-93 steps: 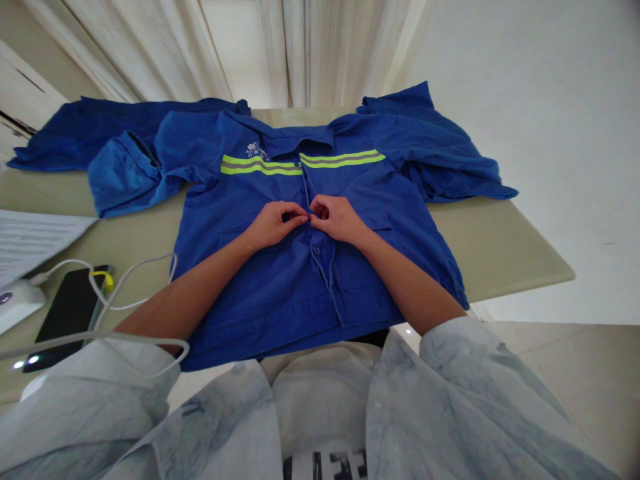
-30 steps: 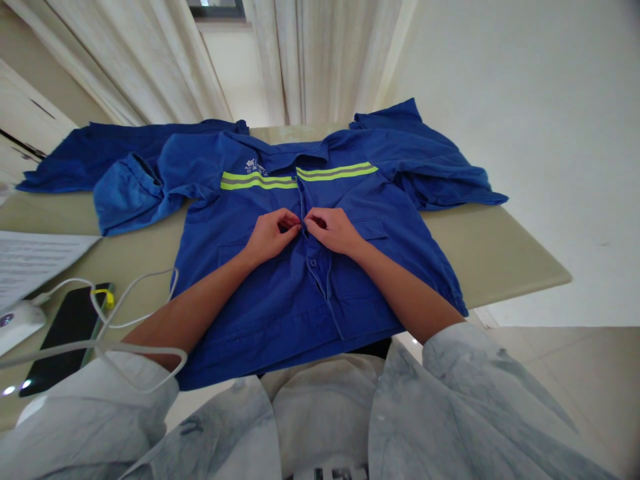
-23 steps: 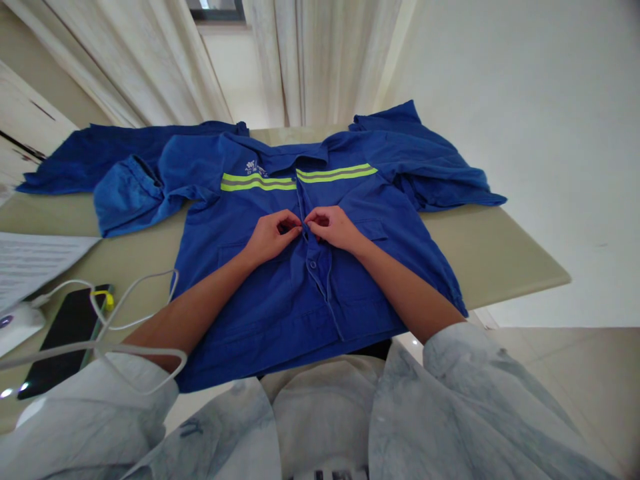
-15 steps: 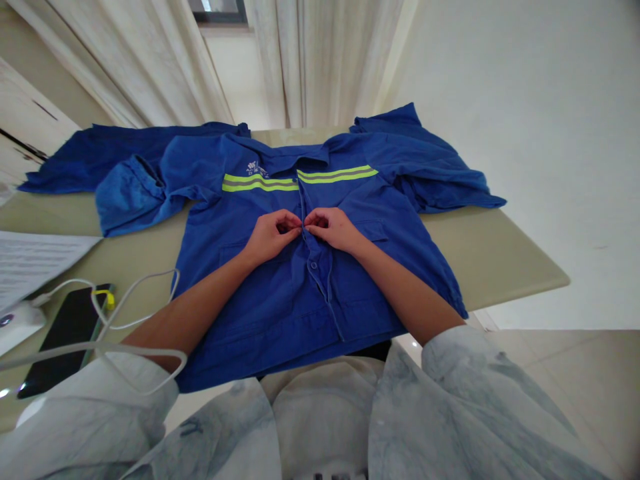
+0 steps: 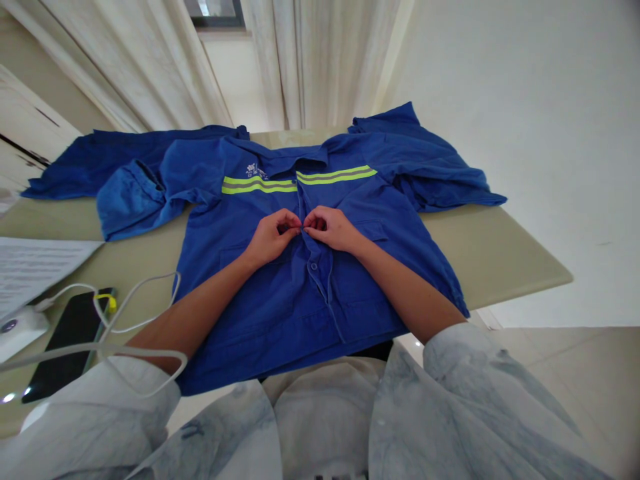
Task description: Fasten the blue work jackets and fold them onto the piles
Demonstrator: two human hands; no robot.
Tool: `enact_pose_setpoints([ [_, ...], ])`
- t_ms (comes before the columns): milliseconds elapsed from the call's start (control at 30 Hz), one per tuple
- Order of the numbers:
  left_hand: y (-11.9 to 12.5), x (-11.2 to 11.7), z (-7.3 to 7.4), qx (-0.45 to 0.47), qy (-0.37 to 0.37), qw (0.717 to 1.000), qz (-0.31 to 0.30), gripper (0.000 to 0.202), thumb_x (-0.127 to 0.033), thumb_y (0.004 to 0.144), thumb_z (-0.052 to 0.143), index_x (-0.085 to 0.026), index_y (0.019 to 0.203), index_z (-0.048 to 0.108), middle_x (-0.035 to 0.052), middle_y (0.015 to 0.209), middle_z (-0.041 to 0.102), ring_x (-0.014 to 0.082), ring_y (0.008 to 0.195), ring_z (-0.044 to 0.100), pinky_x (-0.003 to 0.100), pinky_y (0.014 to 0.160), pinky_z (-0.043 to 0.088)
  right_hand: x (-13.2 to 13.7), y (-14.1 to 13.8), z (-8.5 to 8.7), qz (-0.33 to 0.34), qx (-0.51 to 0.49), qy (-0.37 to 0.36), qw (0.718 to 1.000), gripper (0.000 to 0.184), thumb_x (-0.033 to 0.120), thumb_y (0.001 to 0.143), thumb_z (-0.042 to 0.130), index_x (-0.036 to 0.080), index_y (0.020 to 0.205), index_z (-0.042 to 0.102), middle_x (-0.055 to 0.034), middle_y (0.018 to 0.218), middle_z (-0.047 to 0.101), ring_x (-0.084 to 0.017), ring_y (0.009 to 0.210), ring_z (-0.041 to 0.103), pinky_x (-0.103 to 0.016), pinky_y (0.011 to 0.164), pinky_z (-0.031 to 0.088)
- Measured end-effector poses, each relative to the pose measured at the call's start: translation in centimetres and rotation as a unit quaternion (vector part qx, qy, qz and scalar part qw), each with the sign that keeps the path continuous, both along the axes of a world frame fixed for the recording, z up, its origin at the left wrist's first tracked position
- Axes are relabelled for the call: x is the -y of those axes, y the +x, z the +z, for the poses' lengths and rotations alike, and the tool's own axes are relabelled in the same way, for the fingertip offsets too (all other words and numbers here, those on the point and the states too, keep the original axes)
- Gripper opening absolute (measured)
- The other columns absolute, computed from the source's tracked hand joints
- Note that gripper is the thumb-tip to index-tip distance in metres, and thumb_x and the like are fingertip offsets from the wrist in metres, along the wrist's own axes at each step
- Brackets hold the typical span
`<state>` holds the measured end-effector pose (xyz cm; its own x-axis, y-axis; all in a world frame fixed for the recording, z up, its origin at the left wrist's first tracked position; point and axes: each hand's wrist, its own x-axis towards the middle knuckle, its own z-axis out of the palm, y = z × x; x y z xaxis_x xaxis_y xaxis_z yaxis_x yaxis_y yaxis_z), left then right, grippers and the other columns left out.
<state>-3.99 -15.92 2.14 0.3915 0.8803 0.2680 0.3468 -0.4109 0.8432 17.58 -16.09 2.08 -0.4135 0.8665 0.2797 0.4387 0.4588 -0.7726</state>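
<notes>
"Where is the jacket (image 5: 255,293) lying?"
"Front up on the table (image 5: 495,253); the left hand (image 5: 273,235) and right hand (image 5: 334,228) are pinching its placket (image 5: 315,253), thumbs against fingertips."
"What could be going wrong?"
"The placket might be slipping free if either pinch is loosening; its layers could be causing that."
"Any containers?"
"A pocket (image 5: 373,230) is showing beside the right hand; I can't tell its contents."

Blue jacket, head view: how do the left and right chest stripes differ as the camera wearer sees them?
On the blue jacket, the left stripe has a white logo above it; the right stripe has none. The left stripe slopes gently down toward the middle, while the right stripe rises toward its outer end. Both are yellow-green with a grey band along the centre.
</notes>
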Motion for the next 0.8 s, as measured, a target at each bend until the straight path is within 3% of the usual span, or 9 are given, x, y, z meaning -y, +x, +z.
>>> enact_pose_setpoints([
  [133,-0.1,-0.4,-0.4,0.067,-0.090,0.994,-0.013,0.039,-0.047,0.082,0.078,-0.018,0.106,0.067,0.0040,0.087,0.076,0.0172,0.075,0.068,0.030,0.070,0.052,0.4,0.1,0.5,-0.007,0.020,0.065,0.998,0.006,0.023,0.090,0.070,0.017,0.090,0.070,-0.0021,0.086,0.063,-0.014,0.070,0.056,-0.026,0.069,0.045],
  [333,-0.2,-0.8,-0.4,0.146,-0.205,0.968,0.001,0.054,-0.045,0.062,0.095,-0.017,0.100,0.069,0.0037,0.091,0.076,0.0178,0.084,0.071,0.033,0.084,0.056,1.3,0.1,1.4,-0.003,0.083,0.126,0.988,0.004,0.021,0.095,0.068,0.018,0.097,0.070,-0.0040,0.096,0.063,-0.015,0.078,0.057,-0.025,0.071,0.043],
  [667,-0.7,-1.3,0.2,0.198,-0.259,0.945,-0.004,0.052,-0.034,0.053,0.100,-0.018,0.090,0.066,-0.0010,0.085,0.071,0.0122,0.077,0.066,0.028,0.081,0.055,1.2,0.3,1.4,0.031,0.181,0.240,0.953,0.021,0.025,0.107,0.051,0.021,0.104,0.072,-0.0065,0.107,0.065,-0.016,0.090,0.060,-0.025,0.073,0.042],
  [800,-0.8,-1.2,0.3,0.204,-0.251,0.946,0.004,0.053,-0.033,0.053,0.098,-0.019,0.091,0.065,-0.0005,0.088,0.071,0.0107,0.074,0.063,0.026,0.075,0.052,0.9,0.3,1.0,0.035,0.113,0.205,0.971,0.019,0.028,0.104,0.056,0.021,0.100,0.072,-0.0058,0.101,0.067,-0.015,0.083,0.059,-0.026,0.074,0.044],
])
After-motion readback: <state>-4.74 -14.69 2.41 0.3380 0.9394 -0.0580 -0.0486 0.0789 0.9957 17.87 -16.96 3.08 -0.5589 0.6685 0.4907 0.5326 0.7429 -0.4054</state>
